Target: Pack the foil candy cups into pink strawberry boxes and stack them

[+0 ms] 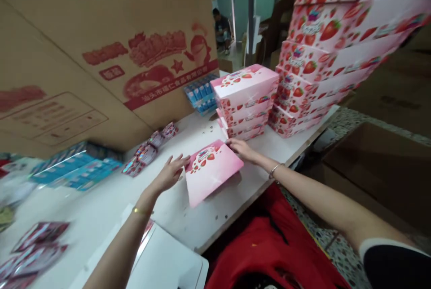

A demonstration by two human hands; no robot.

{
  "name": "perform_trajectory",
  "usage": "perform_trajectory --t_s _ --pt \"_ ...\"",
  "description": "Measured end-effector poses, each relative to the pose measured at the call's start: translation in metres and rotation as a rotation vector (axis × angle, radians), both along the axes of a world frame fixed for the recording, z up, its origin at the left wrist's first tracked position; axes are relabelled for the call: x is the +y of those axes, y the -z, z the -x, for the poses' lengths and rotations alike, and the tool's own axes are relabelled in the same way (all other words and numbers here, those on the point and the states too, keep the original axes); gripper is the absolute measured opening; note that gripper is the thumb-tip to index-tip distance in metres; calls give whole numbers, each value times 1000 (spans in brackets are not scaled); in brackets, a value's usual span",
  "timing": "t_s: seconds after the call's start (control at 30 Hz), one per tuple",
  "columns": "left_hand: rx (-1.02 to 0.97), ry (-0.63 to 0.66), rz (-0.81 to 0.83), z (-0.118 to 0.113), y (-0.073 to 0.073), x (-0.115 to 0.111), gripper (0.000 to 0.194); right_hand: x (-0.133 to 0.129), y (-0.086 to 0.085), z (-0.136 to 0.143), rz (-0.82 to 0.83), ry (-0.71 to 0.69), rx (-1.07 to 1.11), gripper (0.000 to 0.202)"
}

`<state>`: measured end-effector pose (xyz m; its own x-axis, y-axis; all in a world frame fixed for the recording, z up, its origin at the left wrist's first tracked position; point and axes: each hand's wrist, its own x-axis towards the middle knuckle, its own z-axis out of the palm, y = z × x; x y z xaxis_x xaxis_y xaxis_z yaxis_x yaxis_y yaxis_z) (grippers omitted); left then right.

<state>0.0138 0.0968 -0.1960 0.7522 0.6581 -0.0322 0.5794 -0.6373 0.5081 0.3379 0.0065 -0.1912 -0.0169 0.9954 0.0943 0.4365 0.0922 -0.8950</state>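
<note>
A pink strawberry-print carton piece (pixel 213 170) lies on the white table (pixel 266 156), its near edge slightly raised. My left hand (pixel 171 171) is at its left edge, palm down with the fingers spread. At its far right corner, my right hand (pixel 239 148) has its fingers pressed together on the edge. Just beyond stands a short stack of pink strawberry boxes (pixel 247 100), close to my right fingers.
A taller stack of strawberry boxes (pixel 303 64) rises at the right. Large brown cartons (pixel 101 46) line the back left. Small packets (pixel 148 152), blue packs (pixel 77 167) and a white lidded object (pixel 168 257) lie around. A person (pixel 221 28) sits far back.
</note>
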Motion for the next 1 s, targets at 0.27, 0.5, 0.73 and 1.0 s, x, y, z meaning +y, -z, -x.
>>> perform_trajectory --t_s 0.27,0.5,0.73,1.0 --pt "187 -6 -245 -32 -6 -38 72 -29 5 -9 -144 -478 -680 91" --pt "255 -118 -460 -80 27 -109 88 -34 36 4 -364 -352 -752 82" --pt "157 -140 -240 -67 -28 -88 70 -58 48 -7 -307 -143 -178 106" --pt "180 -282 -200 -75 -55 -98 66 -68 43 7 -132 -40 -115 101"
